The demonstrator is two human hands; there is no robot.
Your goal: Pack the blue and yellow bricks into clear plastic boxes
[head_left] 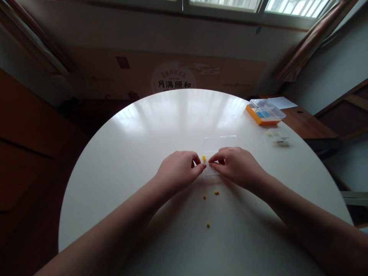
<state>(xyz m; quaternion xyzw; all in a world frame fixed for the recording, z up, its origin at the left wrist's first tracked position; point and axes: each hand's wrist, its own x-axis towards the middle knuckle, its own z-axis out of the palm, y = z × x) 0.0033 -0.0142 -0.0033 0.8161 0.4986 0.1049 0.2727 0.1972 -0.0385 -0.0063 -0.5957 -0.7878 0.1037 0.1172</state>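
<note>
A shallow clear plastic box (pixel 211 170) lies open on the table, its transparent lid (pixel 219 142) folded away from me. My left hand (pixel 179 168) is at the box's left edge, thumb and index finger curled together; whatever is between them is hidden. Over the box, my right hand (pixel 240 164) pinches a small yellow piece (pixel 209 163) between thumb and fingertips. Another yellow piece (pixel 204 158) stands at the box's left side, between my two hands. Closer to me lie loose yellow bits: a larger one (pixel 216 193), a tiny one (pixel 204 197) and a third (pixel 208 225).
The round white table (pixel 115 184) holds an orange and clear organizer box (pixel 266 113) at the back right. A small clear container (pixel 278 136) sits before it. Beyond the right edge is a wooden surface (pixel 310 122) with a paper sheet (pixel 281 102).
</note>
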